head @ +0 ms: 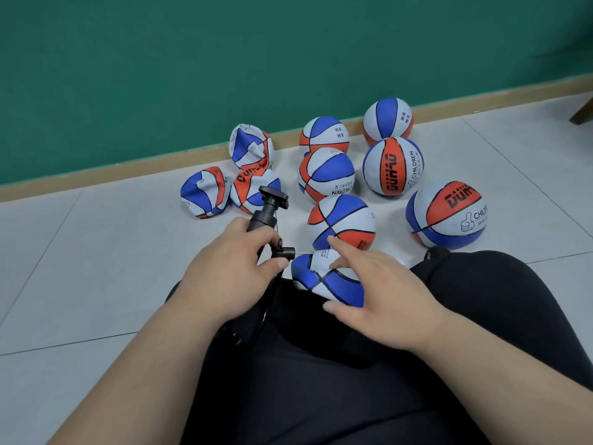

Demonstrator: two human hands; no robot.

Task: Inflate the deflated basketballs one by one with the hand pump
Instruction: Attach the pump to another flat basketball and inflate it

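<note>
1. A person sits on the floor (96, 268), with legs in black trousers (321, 380) low in the middle of the frame.
2. The left hand (231, 255) grips the black hand pump (268, 210), just left of the middle. Its fingers are curled tight round the pump's body.
3. The pump's T-shaped handle points up and away. A thin needle (305, 253) sticks out to the right and reaches the edge of a flat ball. I cannot tell if the tip is inside.
4. The flat ball (321, 277) lies on the person's lap, in the middle of the frame. It is blue, white and red, and it sags.
5. The right hand (375, 284) rests on that ball. Its fingers are spread apart and mostly straight, not gripping.
6. Three more crumpled balls lie left of the middle: the top one (250, 146), the left one (205, 195) and one behind the pump handle (248, 195).
7. Six round balls sit on the floor to the right of the middle. The nearest round ball (341, 221) is just above the right hand, and the biggest-looking one (446, 213) is at the right.
8. A green wall (192, 59) fills the top, with a wooden strip (128, 168) along its foot.
</note>
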